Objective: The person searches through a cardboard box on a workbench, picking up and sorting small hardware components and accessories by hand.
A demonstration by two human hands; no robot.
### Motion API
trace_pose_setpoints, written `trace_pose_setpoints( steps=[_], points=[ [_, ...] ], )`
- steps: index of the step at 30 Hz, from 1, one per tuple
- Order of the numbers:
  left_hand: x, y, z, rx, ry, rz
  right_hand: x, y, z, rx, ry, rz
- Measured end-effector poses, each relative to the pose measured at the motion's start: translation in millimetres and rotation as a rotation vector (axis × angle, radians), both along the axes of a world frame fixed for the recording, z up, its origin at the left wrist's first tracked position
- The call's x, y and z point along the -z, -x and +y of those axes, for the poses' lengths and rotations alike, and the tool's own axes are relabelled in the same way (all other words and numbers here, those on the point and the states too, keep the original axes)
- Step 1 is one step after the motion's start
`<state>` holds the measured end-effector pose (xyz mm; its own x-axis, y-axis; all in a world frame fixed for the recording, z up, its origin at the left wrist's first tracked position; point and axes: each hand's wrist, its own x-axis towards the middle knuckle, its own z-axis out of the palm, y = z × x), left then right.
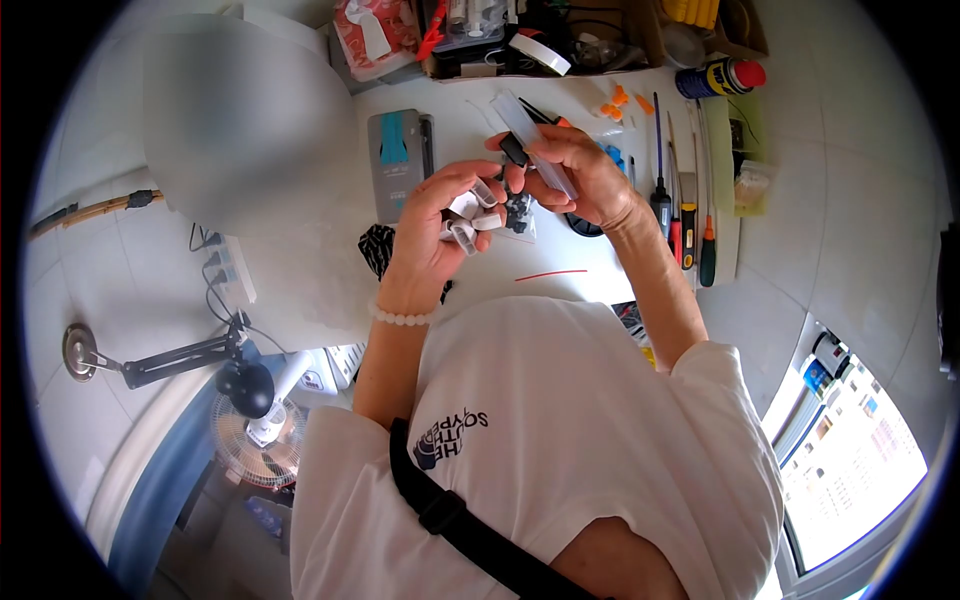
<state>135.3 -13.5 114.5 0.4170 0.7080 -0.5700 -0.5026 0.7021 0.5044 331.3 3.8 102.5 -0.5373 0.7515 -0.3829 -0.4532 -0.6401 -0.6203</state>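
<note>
My left hand (432, 215) is curled around several small white plastic pieces (465, 235) that look like hollow caps. My right hand (590, 178) grips a long clear plastic strip or tube (522, 125), tilted across the fingers. A small black piece (514, 150) sits at the right fingertips, close to the left index finger; which hand bears it I cannot tell. Below the hands, a clear bag with dark small parts (518, 212) lies on the white table (480, 280), partly hidden.
A grey box (393, 165) lies left of the hands. Screwdrivers (708, 250) and a yellow-black cutter (688, 225) lie at right, below a spray can (720, 78). A cardboard box of supplies (560, 40) stands at the back. A thin red strip (550, 274) is near the front.
</note>
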Motion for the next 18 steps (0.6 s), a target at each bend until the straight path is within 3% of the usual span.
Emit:
trace_pose_setpoints(
  steps=[3,11,14,18],
  points=[
    [3,2,-3,-0.027,0.039,-0.024,1,-1,1,0.03,-0.012,-0.027],
    [20,22,-16,-0.132,0.117,0.052,65,6,14,0.059,-0.13,-0.568],
    [24,28,-20,-0.157,0.123,0.055,82,12,17,0.018,-0.422,-1.017],
    [28,26,-21,-0.165,0.143,0.062,91,25,17,0.079,-0.699,-1.219]
  ],
)
